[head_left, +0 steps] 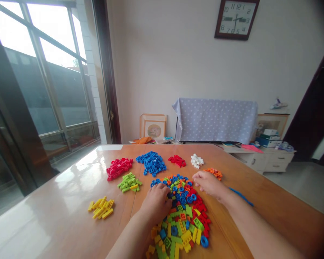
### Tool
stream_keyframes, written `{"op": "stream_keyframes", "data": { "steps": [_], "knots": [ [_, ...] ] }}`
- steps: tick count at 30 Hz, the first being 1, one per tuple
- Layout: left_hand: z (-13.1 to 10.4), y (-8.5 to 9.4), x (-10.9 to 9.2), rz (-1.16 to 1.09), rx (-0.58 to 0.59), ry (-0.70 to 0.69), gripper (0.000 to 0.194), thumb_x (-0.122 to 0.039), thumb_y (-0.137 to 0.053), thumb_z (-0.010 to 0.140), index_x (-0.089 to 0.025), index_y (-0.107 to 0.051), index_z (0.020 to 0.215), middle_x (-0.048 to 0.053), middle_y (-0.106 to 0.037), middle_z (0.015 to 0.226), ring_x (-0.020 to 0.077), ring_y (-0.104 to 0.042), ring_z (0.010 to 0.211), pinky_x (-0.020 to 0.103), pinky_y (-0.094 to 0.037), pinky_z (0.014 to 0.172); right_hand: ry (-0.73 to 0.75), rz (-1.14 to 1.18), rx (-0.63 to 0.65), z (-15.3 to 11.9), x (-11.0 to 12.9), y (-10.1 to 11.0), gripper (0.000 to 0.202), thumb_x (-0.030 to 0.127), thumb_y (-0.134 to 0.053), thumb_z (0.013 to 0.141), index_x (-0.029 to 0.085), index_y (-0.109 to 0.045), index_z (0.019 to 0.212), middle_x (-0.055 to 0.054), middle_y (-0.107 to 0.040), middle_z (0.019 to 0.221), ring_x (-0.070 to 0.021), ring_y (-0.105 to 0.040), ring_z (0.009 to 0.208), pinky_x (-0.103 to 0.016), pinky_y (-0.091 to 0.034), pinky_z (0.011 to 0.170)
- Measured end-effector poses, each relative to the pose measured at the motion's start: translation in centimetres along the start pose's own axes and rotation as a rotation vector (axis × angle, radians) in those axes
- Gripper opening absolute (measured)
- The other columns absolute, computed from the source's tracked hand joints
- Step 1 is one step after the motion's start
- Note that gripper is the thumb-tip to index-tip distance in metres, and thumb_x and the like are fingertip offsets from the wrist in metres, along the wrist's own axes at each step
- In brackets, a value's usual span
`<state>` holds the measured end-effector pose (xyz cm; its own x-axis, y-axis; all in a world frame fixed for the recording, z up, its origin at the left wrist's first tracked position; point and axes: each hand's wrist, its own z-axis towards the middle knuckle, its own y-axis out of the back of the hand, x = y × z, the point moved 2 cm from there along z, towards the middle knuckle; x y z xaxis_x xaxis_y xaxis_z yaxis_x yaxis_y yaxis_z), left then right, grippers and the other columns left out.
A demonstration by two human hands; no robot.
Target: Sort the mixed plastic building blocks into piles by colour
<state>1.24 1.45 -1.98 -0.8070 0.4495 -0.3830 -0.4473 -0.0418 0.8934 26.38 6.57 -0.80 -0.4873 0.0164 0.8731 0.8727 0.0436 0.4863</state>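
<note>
A mixed heap of toy building bricks (182,216) in blue, red, green, yellow and orange spreads over the wooden table (70,223). My left hand (157,201) rests on the heap's left edge, fingers bent over the bricks and thumb apart from them; its fingertips are partly hidden. Just beyond the heap's right side is my right hand (207,182), raised a little, with its fingers curled together. Whatever they may hold is hidden. Close behind that hand lies a small pile of orange bricks (214,173).
Sorted piles lie around: yellow bricks (102,208), green bricks (130,182), dark pink-red bricks (119,168), blue pieces (151,162), red bricks (177,160) and white bricks (197,160). A blue strip (241,196) lies beyond my right forearm. A low cabinet (275,160) stands behind the table.
</note>
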Motion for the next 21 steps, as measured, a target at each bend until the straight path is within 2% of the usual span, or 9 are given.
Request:
{"op": "stream_keyframes", "data": {
  "steps": [5,7,9,12,16,21],
  "knots": [
    [-0.1,0.5,-0.4,0.012,0.015,0.002,0.028,-0.019,-0.055,0.08,-0.025,-0.066,0.105,0.008,-0.06,0.111,0.0244,-0.057,0.105,0.035,-0.046,0.092,0.154,-0.291,0.093,-1.9,-1.3,-0.1,0.029,0.045,-0.058,0.084,0.018,-0.068,0.083,-0.001,-0.061,0.073,-0.0151,-0.054,0.07,-0.024,-0.039,0.06],
    [-0.1,0.6,-0.5,0.012,0.012,0.0,0.028,-0.018,-0.054,0.08,-0.025,-0.066,0.103,0.007,-0.061,0.11,0.024,-0.057,0.105,0.034,-0.046,0.092,0.203,-0.388,0.137,-2.4,-1.4,-0.3,0.036,0.054,-0.064,0.079,0.019,-0.069,0.087,-0.002,-0.061,0.082,-0.0168,-0.055,0.074,-0.026,-0.041,0.065],
    [-0.1,0.6,-0.6,0.015,0.014,-0.002,0.029,-0.017,-0.053,0.079,-0.026,-0.066,0.103,0.007,-0.061,0.11,0.024,-0.057,0.105,0.035,-0.046,0.092,0.236,-0.441,0.152,-2.7,-1.3,-0.5,0.043,0.056,-0.072,0.073,0.021,-0.069,0.098,-0.004,-0.062,0.094,-0.0194,-0.058,0.083,-0.027,-0.043,0.071],
    [-0.2,0.5,-0.6,0.019,0.022,0.004,0.033,-0.016,-0.054,0.078,-0.027,-0.066,0.106,0.007,-0.062,0.11,0.0244,-0.056,0.106,0.036,-0.046,0.094,0.298,-0.461,0.165,-2.9,-1.2,-1.4,0.044,0.044,-0.075,0.071,0.025,-0.067,0.109,-0.004,-0.061,0.107,-0.0206,-0.059,0.092,-0.028,-0.044,0.078],
    [-0.2,0.3,-0.7,0.025,0.042,0.013,0.033,-0.019,-0.055,0.079,-0.028,-0.066,0.109,0.007,-0.061,0.112,0.0249,-0.055,0.107,0.036,-0.045,0.096,0.336,-0.472,0.114,-2.7,-0.9,-2.4,0.025,0.023,-0.067,0.071,0.023,-0.068,0.097,-0.002,-0.063,0.093,-0.0169,-0.059,0.081,-0.027,-0.044,0.073],
    [-0.1,0.1,-0.9,0.035,0.039,0.011,0.035,-0.018,-0.054,0.079,-0.028,-0.064,0.111,0.006,-0.061,0.113,0.0245,-0.055,0.108,0.036,-0.045,0.096,0.361,-0.381,0.081,-2.7,-0.1,-2.8,0.016,0.021,-0.063,0.074,0.02,-0.068,0.089,-0.001,-0.062,0.086,-0.0148,-0.058,0.073,-0.026,-0.044,0.067]
  ]
}}
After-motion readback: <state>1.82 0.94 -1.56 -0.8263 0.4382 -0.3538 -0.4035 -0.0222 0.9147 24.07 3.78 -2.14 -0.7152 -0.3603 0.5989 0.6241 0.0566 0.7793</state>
